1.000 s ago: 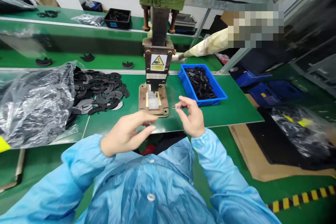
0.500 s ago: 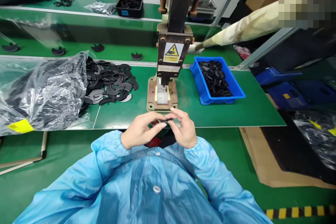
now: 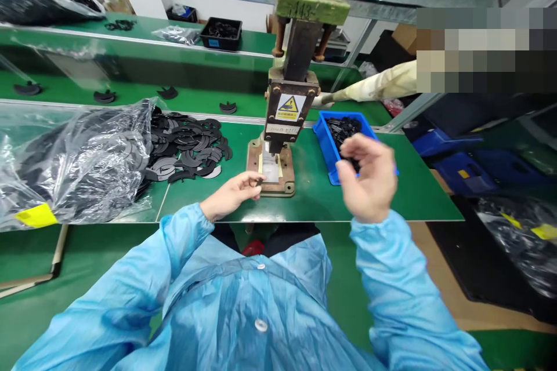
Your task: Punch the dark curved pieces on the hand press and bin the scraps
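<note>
Head view: the left hand [image 3: 232,194] is seen with its fingers pinched on a small dark part [image 3: 258,181], which is held just beside the front edge of the press base [image 3: 270,169], low on the counter [image 3: 391,197]. The right hand [image 3: 369,177] is raised in front of the blue bin [image 3: 325,142]; its fingers are curled, and something dark seems to be between them, but it cannot be told if a piece is really gripped. A risk is judged here: the left fingertips are very near the die under the press head [image 3: 290,105], which carries a yellow warning label, so they could be caught if the ram is brought down while they are there. The small part could also be dropped or seated crooked, because it is held only by the fingertips. Compared with half a second ago, the hands are no longer joined together in front of the body: the part was then held between both, and now it is kept by the left hand alone, while the right hand has been moved away to the bin. Further out, a pile of black curved pieces [image 3: 187,148] and a plastic bag [image 3: 78,162] lie on the left, and another person's sleeve [image 3: 378,84] is reaching behind the press.
</note>
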{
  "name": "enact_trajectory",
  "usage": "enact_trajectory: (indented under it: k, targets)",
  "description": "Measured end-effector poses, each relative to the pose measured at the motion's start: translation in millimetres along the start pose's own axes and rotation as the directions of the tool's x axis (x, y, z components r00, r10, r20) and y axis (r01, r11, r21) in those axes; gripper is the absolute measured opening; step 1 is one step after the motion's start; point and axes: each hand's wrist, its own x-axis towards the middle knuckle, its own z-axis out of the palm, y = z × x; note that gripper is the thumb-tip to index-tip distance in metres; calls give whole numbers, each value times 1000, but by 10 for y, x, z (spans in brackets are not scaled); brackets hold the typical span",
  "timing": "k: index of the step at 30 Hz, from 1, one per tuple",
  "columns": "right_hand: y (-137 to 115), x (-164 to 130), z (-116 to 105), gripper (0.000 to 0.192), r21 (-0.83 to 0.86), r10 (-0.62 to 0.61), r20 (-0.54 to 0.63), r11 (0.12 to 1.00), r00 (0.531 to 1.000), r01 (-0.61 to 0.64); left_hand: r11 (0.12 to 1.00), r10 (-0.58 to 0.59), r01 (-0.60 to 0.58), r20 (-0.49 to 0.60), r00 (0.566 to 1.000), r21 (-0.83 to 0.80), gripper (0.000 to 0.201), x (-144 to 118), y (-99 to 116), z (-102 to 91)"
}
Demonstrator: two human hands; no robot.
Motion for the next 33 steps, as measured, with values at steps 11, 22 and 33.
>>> enact_trajectory:
  k: [11,22,33]
  targets:
    - [-573,1334,54,41,363,-325,-109,867,939,342,713,440,-232,-165,883,661,16,883,-212,-312]
    - [-615,740,159,32,370,-278,-128,877,952,306,412,477,-346,124,870,843,16,960,-113,-319]
    - [-226,-215,290,18,150,-308,-95,936,947,319,375,503,-367,146,852,851,14,868,-98,-284]
